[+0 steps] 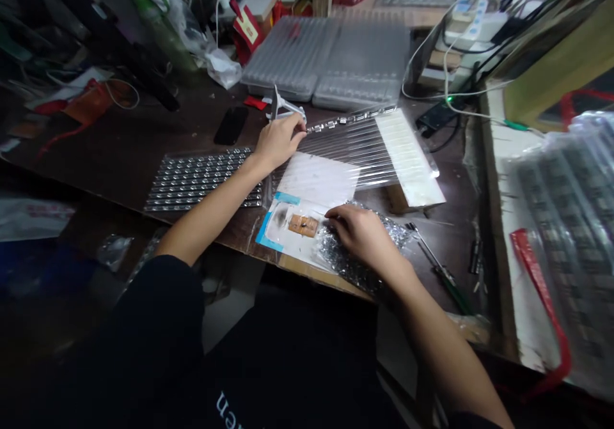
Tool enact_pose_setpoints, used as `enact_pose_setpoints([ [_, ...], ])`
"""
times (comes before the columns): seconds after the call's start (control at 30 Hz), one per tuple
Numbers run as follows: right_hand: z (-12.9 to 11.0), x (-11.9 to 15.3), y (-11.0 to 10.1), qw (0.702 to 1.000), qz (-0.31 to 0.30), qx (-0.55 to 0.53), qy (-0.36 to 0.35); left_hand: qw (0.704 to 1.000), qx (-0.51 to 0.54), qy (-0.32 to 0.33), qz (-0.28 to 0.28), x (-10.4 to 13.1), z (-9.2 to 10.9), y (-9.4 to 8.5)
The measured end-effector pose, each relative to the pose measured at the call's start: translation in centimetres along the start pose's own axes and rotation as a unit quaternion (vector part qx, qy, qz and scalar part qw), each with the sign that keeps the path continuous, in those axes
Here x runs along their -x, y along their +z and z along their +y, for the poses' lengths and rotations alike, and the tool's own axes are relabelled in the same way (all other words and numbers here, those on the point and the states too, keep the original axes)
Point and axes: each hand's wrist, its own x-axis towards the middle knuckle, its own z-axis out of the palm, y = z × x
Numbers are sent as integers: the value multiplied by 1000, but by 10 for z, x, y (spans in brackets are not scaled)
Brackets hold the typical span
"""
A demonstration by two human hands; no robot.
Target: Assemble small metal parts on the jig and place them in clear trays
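Along the far edge of the ribbed plastic tray (336, 160): strip of metal bits (343, 121), left hand (283, 136) apparently pinching its left end. Probably light, stiffish, slick; take it by the ends. Right hand (357, 231) at the shiny pile (345, 259), fingertips low; can't tell if they're clamped on anything.

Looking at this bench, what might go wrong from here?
The left hand appears to pinch one end of a thin silvery strip of small parts, so it might tip. The left forearm could bump the flat, black-and-silver rows beneath it. The right hand, at a loose pile of glittering silver pieces, might scatter some.
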Motion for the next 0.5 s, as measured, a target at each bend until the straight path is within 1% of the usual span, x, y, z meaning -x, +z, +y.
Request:
enact_pose_setpoints([
  [0.07, 1, 0, 0, 1000, 27, -15, -3, 999, 44, 20, 8, 29, 17, -15],
  [0.17, 0, 0, 0, 997, 70, -35, -14, 993, 114, 35, 14, 85, 43, -31],
  [0.23, -2, 0, 0, 995, 86, -51, -14, 989, 146, 17, -1, 121, 52, -33],
  [0.3, -5, -1, 1, 994, 91, -63, -12, 985, 172, -7, -17, 149, 55, -26],
  [0.33, -6, -2, 2, 994, 93, -65, -11, 983, 184, -17, -23, 158, 55, -22],
  [0.4, -7, -3, 5, 994, 92, -61, -11, 978, 204, -29, -31, 170, 52, -12],
  [0.5, -8, -4, 9, 995, 85, -53, -15, 975, 214, -34, -39, 176, 46, -3],
])
